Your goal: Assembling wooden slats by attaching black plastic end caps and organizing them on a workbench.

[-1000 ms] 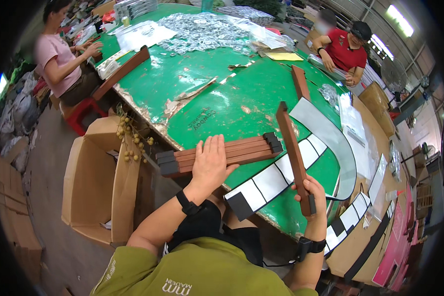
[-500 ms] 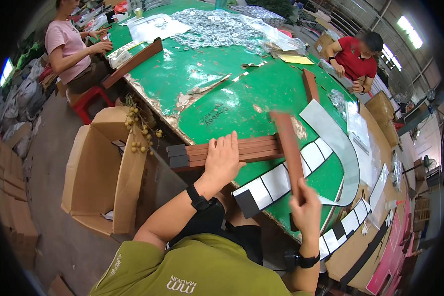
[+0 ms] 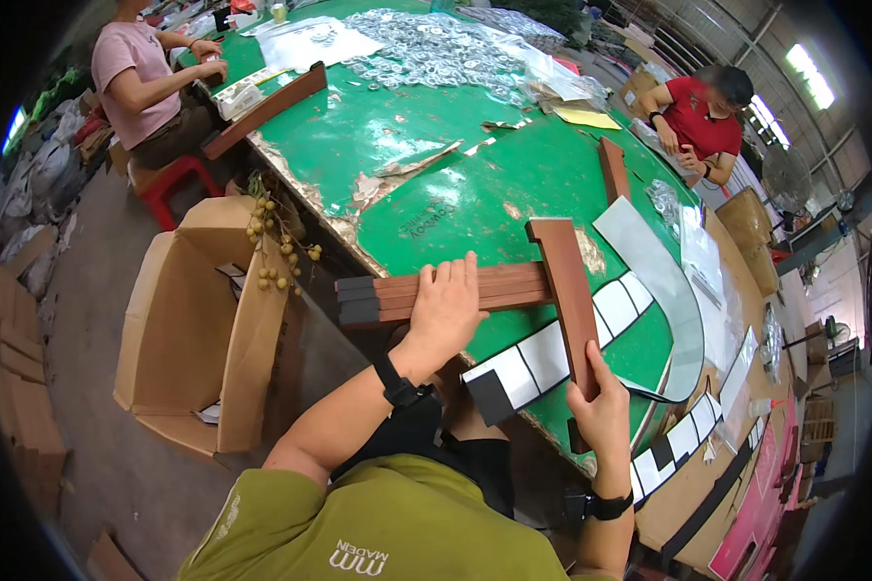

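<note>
In my right hand (image 3: 603,412) is a reddish-brown wooden bar (image 3: 565,290), gripped near its lower end. The bar slants up and away, with a notched far end and a dark piece at its near end. It crosses the right end of a stack of similar wooden bars (image 3: 513,288); whether the two touch I cannot tell. Dark grey caps (image 3: 358,302) cover the stack's left end. My left hand (image 3: 446,310) lies across the stack with its fingers stretched out and its thumb toward the right.
A white strip with black lines (image 3: 543,356) and a curved grey band (image 3: 688,329) lie right of the stack on the green table (image 3: 378,145). An open cardboard box (image 3: 179,339) stands at left. Two co-workers (image 3: 138,87) (image 3: 698,111) sit across. Clear packets (image 3: 436,53) are heaped at the back.
The bar in my right hand was blurred by motion and is now sharp, at nearly the same place. My left hand stays on the stack. The left co-worker's hands have shifted.
</note>
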### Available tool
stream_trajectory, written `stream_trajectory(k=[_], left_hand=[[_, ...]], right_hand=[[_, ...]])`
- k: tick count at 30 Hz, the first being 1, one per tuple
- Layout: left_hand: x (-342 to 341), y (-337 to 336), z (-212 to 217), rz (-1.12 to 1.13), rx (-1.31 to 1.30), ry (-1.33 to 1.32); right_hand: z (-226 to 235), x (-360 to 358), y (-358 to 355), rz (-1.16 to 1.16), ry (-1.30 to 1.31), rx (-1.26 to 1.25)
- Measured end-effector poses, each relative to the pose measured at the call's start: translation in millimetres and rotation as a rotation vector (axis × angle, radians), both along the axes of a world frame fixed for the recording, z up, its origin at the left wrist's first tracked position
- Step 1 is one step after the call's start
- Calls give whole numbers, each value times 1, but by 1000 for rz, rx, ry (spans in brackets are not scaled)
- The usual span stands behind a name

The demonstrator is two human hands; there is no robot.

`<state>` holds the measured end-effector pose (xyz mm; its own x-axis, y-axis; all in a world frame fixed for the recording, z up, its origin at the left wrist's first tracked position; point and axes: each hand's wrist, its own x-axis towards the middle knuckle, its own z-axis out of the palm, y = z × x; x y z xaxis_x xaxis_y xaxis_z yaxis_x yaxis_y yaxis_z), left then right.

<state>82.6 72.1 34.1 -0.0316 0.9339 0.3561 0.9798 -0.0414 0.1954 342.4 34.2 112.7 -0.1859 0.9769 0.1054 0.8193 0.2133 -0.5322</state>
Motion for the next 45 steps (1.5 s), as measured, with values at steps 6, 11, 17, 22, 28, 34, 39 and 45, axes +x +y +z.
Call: stream_trajectory(k=[6, 11, 17, 22, 28, 34, 39, 45], left_hand=[[-8, -4, -6, 30, -7, -25], [-4, -2, -4, 15, 8, -51], [-2, 13, -2, -4, 50, -47], [20, 46, -7, 42, 97, -39], [38, 85, -16, 63, 126, 7], [18, 33, 8, 3, 71, 49], [-74, -41, -19, 135, 278, -193], [-113, -34, -67, 104, 78, -346]], right_hand=[[50, -13, -3, 87, 323, 327], [2, 0, 12, 61, 137, 243], [-3, 19, 7, -162, 416, -127], [-6, 10, 10, -23, 626, 206], [-12, -6, -4, -35, 708, -181], [-27, -16, -11, 12, 639, -156], [-28, -35, -17, 136, 581, -131], [-31, -63, -33, 159, 489, -304]])
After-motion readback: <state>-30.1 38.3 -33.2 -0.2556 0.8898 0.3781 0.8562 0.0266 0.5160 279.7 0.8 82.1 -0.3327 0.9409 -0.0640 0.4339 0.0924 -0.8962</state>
